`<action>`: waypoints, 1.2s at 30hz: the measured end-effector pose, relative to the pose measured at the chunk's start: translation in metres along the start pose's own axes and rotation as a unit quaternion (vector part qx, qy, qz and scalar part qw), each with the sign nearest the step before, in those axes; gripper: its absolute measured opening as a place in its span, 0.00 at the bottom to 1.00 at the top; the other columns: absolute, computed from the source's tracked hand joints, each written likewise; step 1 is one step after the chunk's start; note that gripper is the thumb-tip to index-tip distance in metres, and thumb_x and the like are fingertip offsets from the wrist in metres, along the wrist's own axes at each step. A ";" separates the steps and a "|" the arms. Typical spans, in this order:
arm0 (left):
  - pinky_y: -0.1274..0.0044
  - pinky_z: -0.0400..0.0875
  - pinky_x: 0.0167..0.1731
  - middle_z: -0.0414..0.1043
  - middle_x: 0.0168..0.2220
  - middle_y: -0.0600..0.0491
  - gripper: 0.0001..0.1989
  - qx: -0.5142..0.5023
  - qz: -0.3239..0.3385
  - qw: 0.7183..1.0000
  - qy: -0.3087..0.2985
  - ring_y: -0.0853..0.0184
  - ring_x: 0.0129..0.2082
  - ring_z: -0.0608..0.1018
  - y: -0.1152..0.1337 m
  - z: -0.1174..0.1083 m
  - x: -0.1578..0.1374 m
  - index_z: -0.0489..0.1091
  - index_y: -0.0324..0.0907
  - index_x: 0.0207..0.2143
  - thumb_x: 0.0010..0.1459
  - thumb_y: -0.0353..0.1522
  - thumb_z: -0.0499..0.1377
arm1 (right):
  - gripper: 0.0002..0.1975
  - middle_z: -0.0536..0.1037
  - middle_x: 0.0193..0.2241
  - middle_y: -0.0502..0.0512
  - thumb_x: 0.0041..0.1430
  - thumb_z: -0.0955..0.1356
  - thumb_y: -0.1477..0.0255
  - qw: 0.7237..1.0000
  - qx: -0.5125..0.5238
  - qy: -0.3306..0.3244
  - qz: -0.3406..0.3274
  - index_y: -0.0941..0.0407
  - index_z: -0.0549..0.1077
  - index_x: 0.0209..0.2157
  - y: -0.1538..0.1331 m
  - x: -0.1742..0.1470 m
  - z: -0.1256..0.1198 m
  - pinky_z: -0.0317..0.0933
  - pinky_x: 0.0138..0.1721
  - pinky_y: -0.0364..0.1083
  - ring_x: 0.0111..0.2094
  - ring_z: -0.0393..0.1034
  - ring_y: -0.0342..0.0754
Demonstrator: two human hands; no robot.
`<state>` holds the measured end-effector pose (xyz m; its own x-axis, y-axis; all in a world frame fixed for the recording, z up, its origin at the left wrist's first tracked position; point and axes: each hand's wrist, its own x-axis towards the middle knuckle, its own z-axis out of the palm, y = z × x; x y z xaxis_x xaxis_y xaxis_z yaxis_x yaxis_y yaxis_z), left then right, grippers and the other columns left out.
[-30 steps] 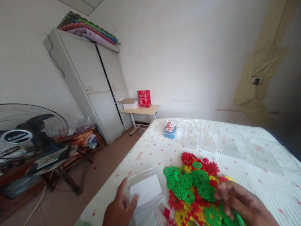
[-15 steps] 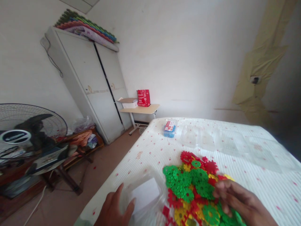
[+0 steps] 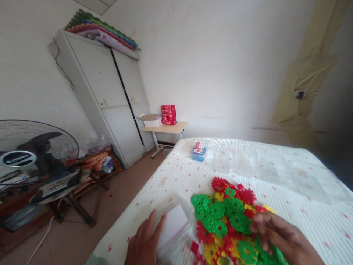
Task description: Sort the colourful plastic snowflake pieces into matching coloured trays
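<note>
My left hand (image 3: 146, 237) rests on the near left side of a clear plastic container (image 3: 180, 224); its fingers are stretched and apart. A white card (image 3: 174, 225) lies in the container. To the right of it is a heaped pile of notched plastic building discs in green (image 3: 212, 213), red (image 3: 247, 195) and yellow (image 3: 211, 253). At the pile's right edge my right hand (image 3: 281, 233) is curled, thumb and fingers close together over the green discs. What its fingertips hold, if anything, is hidden.
A lidded clear box (image 3: 199, 151) with blue pieces stands at the far side of the white spotted table cover (image 3: 176, 173). Clear flat plastic sheets or trays (image 3: 271, 167) lie at the back right. A fan (image 3: 35, 147) stands left, and a side table (image 3: 168, 128) holds a red bag (image 3: 168, 115).
My left hand has shifted right and slightly up, farther over the container, and the white card has moved a little to the right. My right hand and the pile look unchanged.
</note>
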<state>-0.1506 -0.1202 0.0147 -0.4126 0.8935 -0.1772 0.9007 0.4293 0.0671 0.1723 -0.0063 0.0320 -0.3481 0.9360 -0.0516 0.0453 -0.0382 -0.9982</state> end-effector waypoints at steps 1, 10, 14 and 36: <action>0.57 0.53 0.51 0.39 0.65 0.50 0.47 -0.002 -0.006 1.000 0.003 0.48 0.61 0.51 -0.001 0.001 0.000 0.49 0.50 0.61 0.34 0.37 0.59 | 0.15 0.76 0.27 0.53 0.50 0.68 0.57 1.000 -0.001 0.000 0.000 0.54 0.74 0.33 0.000 0.000 0.000 0.62 0.25 0.42 0.22 0.66 0.44; 0.58 0.53 0.51 0.40 0.65 0.45 0.43 -0.004 -0.062 0.997 0.044 0.48 0.59 0.55 0.011 0.004 -0.003 0.51 0.43 0.61 0.40 0.39 0.55 | 0.15 0.76 0.28 0.53 0.49 0.68 0.56 1.000 -0.005 0.000 0.003 0.53 0.73 0.33 -0.001 0.000 0.002 0.63 0.25 0.42 0.22 0.66 0.44; 0.58 0.55 0.49 0.34 0.66 0.45 0.44 -0.009 -0.062 0.997 0.039 0.46 0.60 0.54 0.020 0.001 -0.005 0.49 0.43 0.62 0.39 0.38 0.56 | 0.17 0.76 0.28 0.54 0.50 0.67 0.55 1.000 -0.015 -0.003 0.009 0.53 0.73 0.33 -0.001 -0.001 0.002 0.63 0.25 0.42 0.22 0.67 0.44; 0.60 0.57 0.50 0.45 0.64 0.44 0.38 0.005 -0.052 0.992 0.116 0.46 0.59 0.57 -0.019 0.012 0.052 0.51 0.44 0.61 0.45 0.40 0.54 | 0.19 0.76 0.26 0.53 0.47 0.68 0.54 1.000 0.012 0.012 -0.021 0.55 0.73 0.31 -0.001 -0.001 0.009 0.61 0.22 0.42 0.21 0.66 0.43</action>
<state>-0.1875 -0.0837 -0.0072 -0.5218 0.8517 0.0472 0.8529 0.5198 0.0498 0.1639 -0.0101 0.0327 -0.3258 0.9454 -0.0101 0.0087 -0.0077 -0.9999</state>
